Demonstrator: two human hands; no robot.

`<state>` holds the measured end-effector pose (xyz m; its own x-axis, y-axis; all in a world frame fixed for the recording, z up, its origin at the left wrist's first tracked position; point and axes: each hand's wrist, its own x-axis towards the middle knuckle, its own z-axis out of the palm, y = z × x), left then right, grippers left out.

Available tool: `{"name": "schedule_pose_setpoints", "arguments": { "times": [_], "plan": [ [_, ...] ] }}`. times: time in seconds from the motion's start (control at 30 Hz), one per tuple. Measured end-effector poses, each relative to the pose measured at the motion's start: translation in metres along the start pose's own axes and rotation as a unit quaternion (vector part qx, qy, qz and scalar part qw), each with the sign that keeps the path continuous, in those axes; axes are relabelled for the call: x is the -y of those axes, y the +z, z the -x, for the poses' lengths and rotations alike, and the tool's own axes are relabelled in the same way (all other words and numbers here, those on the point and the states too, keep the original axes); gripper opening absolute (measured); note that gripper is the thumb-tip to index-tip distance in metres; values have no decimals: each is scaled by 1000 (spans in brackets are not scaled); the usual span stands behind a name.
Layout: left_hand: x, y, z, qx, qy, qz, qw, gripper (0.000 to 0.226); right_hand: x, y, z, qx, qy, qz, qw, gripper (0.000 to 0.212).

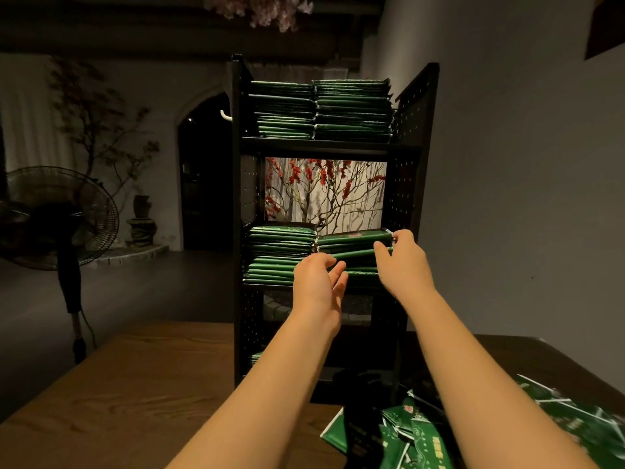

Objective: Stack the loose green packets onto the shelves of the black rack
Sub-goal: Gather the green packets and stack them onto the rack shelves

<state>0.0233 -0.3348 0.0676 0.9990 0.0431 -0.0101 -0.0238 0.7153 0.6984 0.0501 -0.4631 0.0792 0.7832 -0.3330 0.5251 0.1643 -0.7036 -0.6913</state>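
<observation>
The black rack (240,198) stands on the wooden table (135,394). Its top shelf holds two stacks of green packets (321,110). The middle shelf holds a left stack (280,255) and a right stack (351,248). My right hand (400,258) grips the right end of the top packets of that right stack, thumb in front and fingers over the top. My left hand (319,279) sits at the stack's lower left front, fingers loosely extended against the packets. Loose green packets (416,431) lie in a heap on the table at the lower right.
A few packets (257,358) show on the rack's bottom shelf. A standing fan (57,218) is off the table to the left. A grey wall (524,198) runs close on the right. A dark object (358,418) lies by the heap.
</observation>
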Motion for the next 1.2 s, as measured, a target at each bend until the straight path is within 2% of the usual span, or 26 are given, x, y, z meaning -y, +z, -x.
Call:
{"name": "schedule_pose_setpoints", "arguments": {
  "times": [0.1,0.2,0.43,0.63,0.8,0.9,1.03,1.2],
  "plan": [
    [2,0,0,21,16,-34,999,18,1,1,9,-26,-23,29,999,48],
    [3,1,-3,54,42,-77,995,25,-1,3,16,-50,-69,53,995,47],
    [3,3,-19,73,55,-114,989,35,-4,2,18,-102,-122,42,986,18],
    [4,0,-23,76,59,-130,987,42,-9,2,13,-65,-109,41,991,4],
    [7,-4,-17,64,85,-184,977,21,-8,1,24,-75,-143,24,987,9],
    [12,-6,-7,81,113,-236,962,16,-4,1,36,-70,-189,20,979,9],
    [20,-16,8,119,146,-302,934,14,-7,-1,56,-14,-217,29,976,5],
    [36,-43,26,146,164,-378,900,16,-27,-2,91,47,-181,40,981,8]
  ]
}}
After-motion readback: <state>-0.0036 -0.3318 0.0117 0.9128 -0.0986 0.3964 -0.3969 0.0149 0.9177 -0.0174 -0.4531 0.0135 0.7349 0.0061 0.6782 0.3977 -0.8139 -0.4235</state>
